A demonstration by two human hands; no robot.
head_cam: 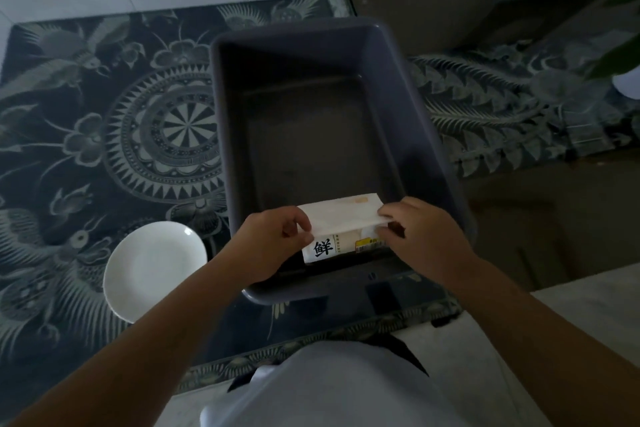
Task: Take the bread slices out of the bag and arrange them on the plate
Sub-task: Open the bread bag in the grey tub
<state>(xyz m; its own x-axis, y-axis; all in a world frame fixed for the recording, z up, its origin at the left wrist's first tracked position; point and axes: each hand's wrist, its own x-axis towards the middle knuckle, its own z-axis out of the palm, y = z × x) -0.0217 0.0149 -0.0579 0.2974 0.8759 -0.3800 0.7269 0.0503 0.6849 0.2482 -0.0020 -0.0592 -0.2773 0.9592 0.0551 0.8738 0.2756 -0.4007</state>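
We see the left hand [273,239] and right hand [419,236], each grip pinched on the bread bag [341,225] inside the grey bin [429,135]; white plate [152,270] lower left.

Patterned dark cloth [104,107] under a grey tub [429,149] and white plate [152,270].

Matt plastic bin [429,135]; glossy plate [156,270]; paper bag [341,218].
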